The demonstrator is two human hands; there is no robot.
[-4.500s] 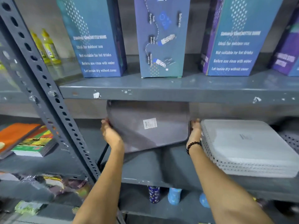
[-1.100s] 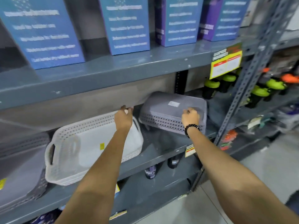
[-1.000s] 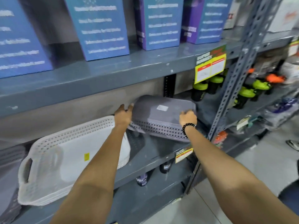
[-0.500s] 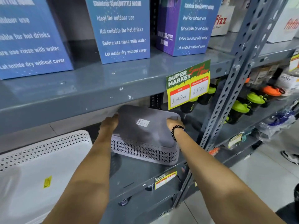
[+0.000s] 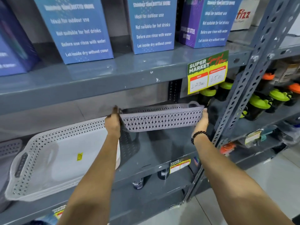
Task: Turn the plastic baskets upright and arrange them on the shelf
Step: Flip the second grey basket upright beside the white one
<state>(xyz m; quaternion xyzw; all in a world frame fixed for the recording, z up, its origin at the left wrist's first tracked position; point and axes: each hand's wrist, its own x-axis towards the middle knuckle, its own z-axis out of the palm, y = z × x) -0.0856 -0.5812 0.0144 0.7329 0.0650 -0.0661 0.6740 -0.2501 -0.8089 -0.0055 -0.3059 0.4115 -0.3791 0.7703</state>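
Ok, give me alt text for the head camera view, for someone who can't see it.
Both hands hold a grey perforated basket by its ends, open side up, above a grey metal shelf: left hand, right hand with a black bead bracelet. A white perforated basket sits upright to the left; blue boxes stand on the shelf above.

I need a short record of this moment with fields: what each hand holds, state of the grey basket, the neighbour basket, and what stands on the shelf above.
left hand: left hand grips the left end of the grey basket
right hand: right hand grips its right end
grey basket: open side up, held above the shelf, not yet set down
neighbour: white basket lies on the same shelf to the left, open side up
shelf above: blue boxes standing in a row; price tag on its front edge
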